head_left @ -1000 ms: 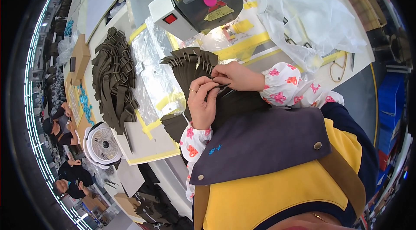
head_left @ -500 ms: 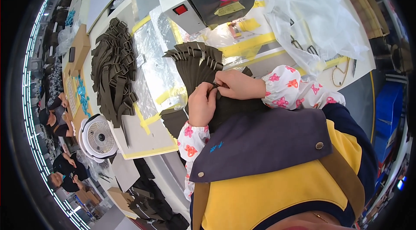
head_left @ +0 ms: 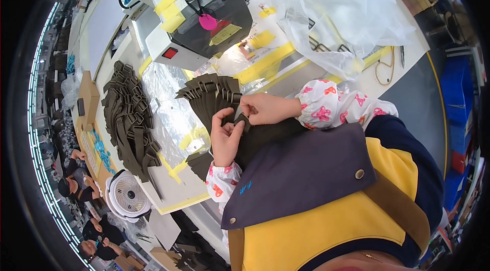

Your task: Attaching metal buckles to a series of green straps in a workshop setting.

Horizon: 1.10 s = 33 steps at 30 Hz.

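Strap piece [head_left: 241, 119], dark and short, is located between the hands, just off the front edge of the worktable [head_left: 416, 46] or over it; the apron side hides which. Left hand [head_left: 224, 140]: thumb and index finger are narrowed on the piece. Right hand [head_left: 265, 109]: fingertips are pinched together at the same piece; the curled fingers are partly concealed, and their exact contact cannot be told. The far end of the piece is covered.

Fanned straps [head_left: 204, 107], olive-brown with buckles at their far ends, lie directly beyond the hands; the left hand covers part of their near ends. Dark cloth [head_left: 270, 135] extends under the right wrist and disappears behind the apron [head_left: 301, 169].

Sewing machine [head_left: 178, 41] stands at the far side of the worktable, its top cut off; its housing blocks the view of the surface behind. Strap heap [head_left: 127, 118] lies along the left edge, its individual straps overlapping and hard to separate. Translucent plastic sheet [head_left: 347, 5] covers the far right part and partly veils metal buckles [head_left: 319, 46]. A cord loop [head_left: 385, 69] lies near the right corner. An electric fan [head_left: 130, 194] stands just outside the front left corner. Two co-workers [head_left: 76, 181] appear small and distorted at the left rim.
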### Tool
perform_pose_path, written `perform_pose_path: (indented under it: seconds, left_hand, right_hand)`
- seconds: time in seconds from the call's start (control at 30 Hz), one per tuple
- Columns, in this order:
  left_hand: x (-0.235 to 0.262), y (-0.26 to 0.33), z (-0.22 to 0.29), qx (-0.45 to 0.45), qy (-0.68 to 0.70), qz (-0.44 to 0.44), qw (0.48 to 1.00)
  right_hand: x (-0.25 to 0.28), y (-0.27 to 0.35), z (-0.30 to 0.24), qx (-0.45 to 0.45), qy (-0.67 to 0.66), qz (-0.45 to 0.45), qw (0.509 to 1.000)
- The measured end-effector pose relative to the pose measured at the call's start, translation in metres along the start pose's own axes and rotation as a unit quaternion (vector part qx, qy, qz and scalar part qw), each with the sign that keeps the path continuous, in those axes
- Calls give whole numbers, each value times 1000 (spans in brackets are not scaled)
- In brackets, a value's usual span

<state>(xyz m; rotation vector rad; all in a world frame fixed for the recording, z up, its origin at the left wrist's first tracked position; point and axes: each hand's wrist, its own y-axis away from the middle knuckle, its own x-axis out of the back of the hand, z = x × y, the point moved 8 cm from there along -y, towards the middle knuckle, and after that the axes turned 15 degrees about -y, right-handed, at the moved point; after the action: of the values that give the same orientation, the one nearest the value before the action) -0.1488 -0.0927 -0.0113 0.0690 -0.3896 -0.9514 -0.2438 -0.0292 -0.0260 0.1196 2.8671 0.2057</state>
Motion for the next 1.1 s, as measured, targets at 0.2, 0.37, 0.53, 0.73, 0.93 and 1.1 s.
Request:
perform_pose_path:
  seconds: [0.2,0.37,0.53,0.73,0.93,1.1]
  left_hand:
    - [-21,-4,-2,19,-52,-97,994]
    - [-10,-10,-13,-3,-124,26,992]
    - [-5,-17,-15,15,-52,38,998]
    - [-20,-15,37,-211,-239,113,941]
    - [-44,-22,10,-127,-292,-55,946]
    - [-65,-24,0,-96,-329,-180,922]
  right_hand:
    - [11,3,-16,57,124,8,991]
    - [20,6,-11,-8,69,41,997]
    - [54,17,-36,-3,-16,118,993]
    - [156,75,-97,136,67,308,939]
    - [216,138,-67,12,381,378,844]
    - [205,134,-20,-57,436,350,827]
